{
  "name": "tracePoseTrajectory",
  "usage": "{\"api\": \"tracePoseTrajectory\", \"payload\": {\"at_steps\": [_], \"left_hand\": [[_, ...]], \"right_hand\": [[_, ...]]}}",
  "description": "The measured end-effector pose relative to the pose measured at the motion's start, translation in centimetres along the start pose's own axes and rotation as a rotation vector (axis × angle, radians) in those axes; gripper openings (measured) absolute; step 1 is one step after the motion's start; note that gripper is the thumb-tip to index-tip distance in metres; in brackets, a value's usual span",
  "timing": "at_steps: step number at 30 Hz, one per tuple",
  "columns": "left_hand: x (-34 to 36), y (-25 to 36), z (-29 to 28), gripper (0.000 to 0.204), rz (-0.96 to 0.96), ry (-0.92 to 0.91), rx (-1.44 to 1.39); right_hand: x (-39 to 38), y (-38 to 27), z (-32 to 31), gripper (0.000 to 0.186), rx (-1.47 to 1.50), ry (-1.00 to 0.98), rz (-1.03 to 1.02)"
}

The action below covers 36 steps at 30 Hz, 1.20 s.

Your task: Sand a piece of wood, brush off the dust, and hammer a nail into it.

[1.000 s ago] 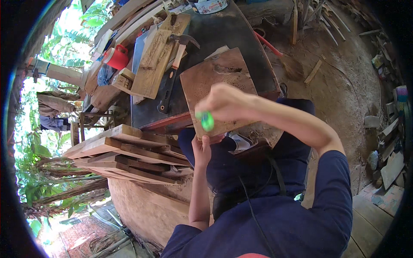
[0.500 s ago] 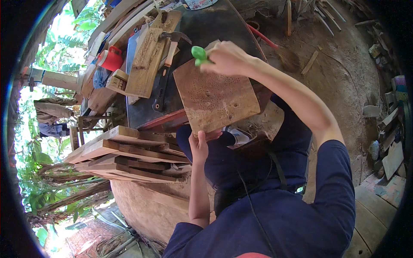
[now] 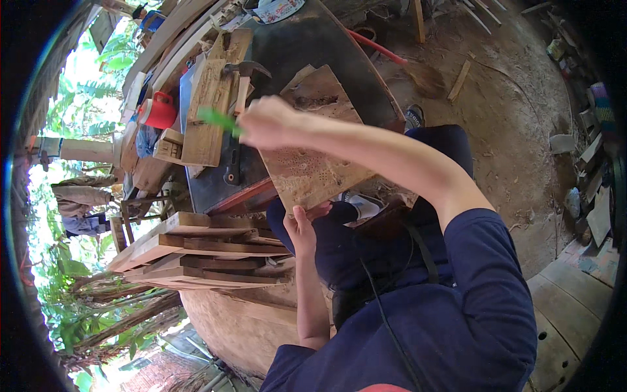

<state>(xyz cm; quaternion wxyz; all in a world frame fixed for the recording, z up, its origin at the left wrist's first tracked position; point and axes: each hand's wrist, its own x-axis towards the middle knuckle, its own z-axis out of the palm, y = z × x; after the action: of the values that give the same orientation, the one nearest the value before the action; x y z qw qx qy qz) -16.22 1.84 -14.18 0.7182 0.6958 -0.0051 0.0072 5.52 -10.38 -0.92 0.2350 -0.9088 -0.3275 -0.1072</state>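
Note:
My right hand (image 3: 268, 121) is closed round a green tool (image 3: 219, 121), blurred by motion, reaching out left above a square, weathered board (image 3: 307, 173) dotted with small holes, with a dark hollow near its top. My left hand (image 3: 304, 228) grips the board's near lower corner, thumb on the face and fingers partly hidden behind it. The board is over the edge of a dark table (image 3: 294, 39). Beyond my right hand lie long wooden offcuts (image 3: 202, 144), a hammer (image 3: 248, 70) and a black-handled tool (image 3: 230, 171).
A red jug (image 3: 157, 112) and more timber sit at the table's left side. Stacked planks (image 3: 196, 248) are at my lower left, near my legs. A red-handled broom (image 3: 421, 78) lies on the dirt floor beyond the table, with scrap wood (image 3: 591, 215) along the right.
My right hand first rose to the board's upper part, then swept left and slightly down with the green tool to beyond its left edge. My left hand still holds the lower corner.

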Motion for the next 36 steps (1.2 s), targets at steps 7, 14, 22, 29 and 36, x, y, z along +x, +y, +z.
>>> {"api": "tracePoseTrajectory", "payload": {"at_steps": [7,14,22,29,36], "left_hand": [[-0.2,0.7,0.0,0.072,0.0,-0.008,-0.004],[0.4,0.1,1.4,0.071,-0.044,-0.008,-0.046],[0.3,1.3,1.8,0.056,-0.033,-0.008,-0.087],[0.8,0.8,1.9,0.048,-0.057,-0.046,-0.159],[0.4,1.2,2.7,0.042,-0.097,0.013,-0.243]], "right_hand": [[-6.6,4.6,-2.9,0.028,0.013,0.01,0.016],[-11.6,7.8,-5.2,0.015,-0.05,0.001,-0.177],[-15.0,6.5,-7.5,0.015,-0.188,0.073,-0.194],[-16.8,5.1,-8.3,0.021,-0.232,0.061,0.03],[-16.6,1.6,-7.1,0.017,-0.01,0.038,-0.19]]}}
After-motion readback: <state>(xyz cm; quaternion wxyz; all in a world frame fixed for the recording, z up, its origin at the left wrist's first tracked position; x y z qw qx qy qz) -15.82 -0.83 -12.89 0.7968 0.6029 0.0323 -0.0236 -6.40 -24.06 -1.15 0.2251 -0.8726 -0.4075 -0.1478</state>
